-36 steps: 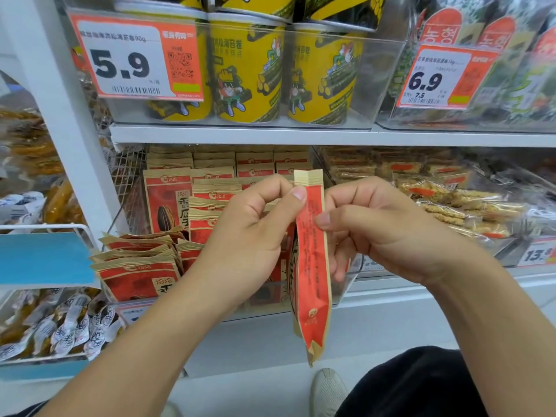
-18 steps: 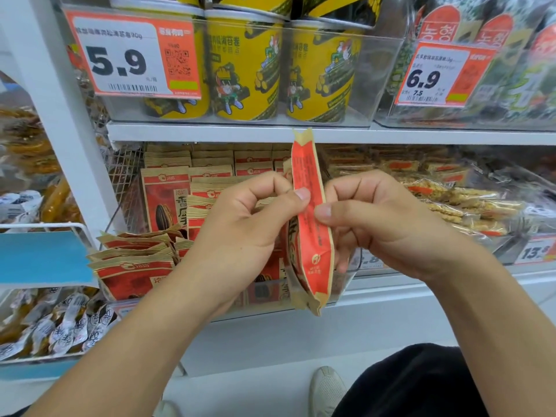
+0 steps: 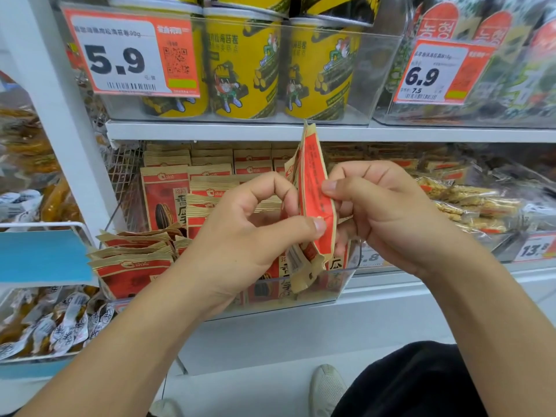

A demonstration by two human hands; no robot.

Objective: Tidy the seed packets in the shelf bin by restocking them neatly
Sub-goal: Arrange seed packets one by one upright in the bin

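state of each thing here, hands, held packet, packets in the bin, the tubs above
left hand: gripping held packet
right hand: gripping held packet
held packet: upright, edge-on, above the bin
packets at the bin's left: toppled, lying askew
rear packets: upright in rows
clear bin: partly filled
yellow tubs: upright on upper shelf

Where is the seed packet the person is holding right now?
The red seed packet is mid-frame in the head view, held edge-on and upright between the left hand and right hand, in front of the clear shelf bin.
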